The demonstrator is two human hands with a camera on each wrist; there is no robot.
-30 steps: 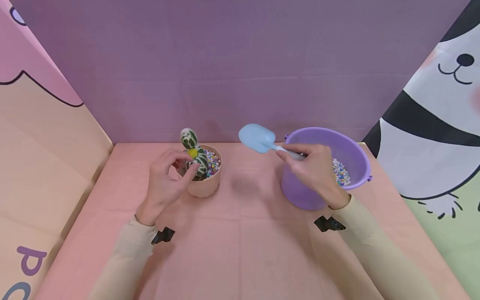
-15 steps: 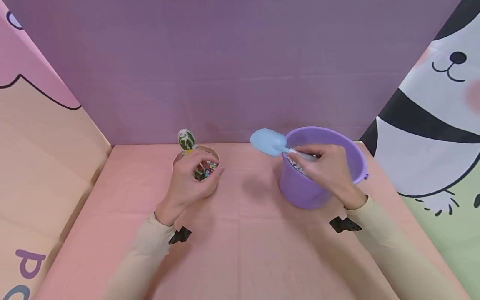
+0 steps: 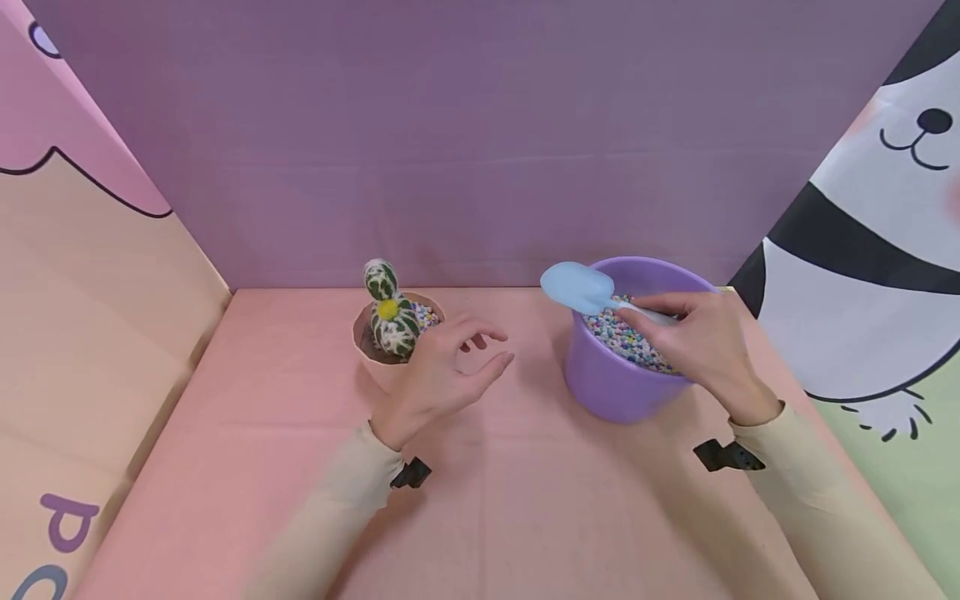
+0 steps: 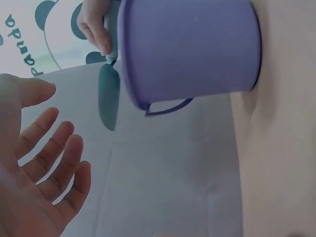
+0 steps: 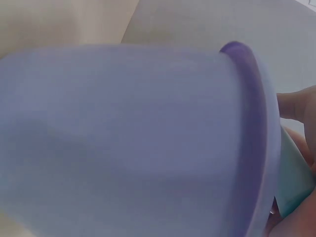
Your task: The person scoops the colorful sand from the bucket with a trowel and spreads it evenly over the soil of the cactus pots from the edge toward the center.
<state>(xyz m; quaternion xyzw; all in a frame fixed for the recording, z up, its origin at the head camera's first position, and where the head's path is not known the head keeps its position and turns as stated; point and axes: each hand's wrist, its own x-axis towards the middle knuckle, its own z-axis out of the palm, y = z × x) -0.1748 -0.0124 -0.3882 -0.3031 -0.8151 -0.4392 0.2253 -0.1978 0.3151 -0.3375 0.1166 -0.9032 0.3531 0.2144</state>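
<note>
My right hand [image 3: 705, 342] grips the pale handle of a light-blue toy shovel [image 3: 577, 287]. Its blade points left, above the near-left rim of a purple bucket [image 3: 622, 387]. Colourful beads [image 3: 626, 342] lie inside the bucket. Between the bucket and a potted cactus, my left hand [image 3: 442, 367] hovers with relaxed, slightly bent fingers and holds nothing. It hides part of the peach pot [image 3: 378, 371], where the cactus [image 3: 393, 332] with a yellow flower stands beside more beads. In the left wrist view the left palm [image 4: 34, 197] is bare; the right wrist view mostly shows the bucket wall [image 5: 133, 138].
A pink cloth [image 3: 300, 467] covers the table. Behind it rises a purple backdrop [image 3: 480, 150]. Printed panels flank both sides, one with a panda [image 3: 862, 292] on the right. The bucket's handle [image 4: 170, 108] hangs down its side.
My left hand has moved right, away from the cactus and across the front of the pot. The right hand has carried the shovel rightward to the bucket's rim.
</note>
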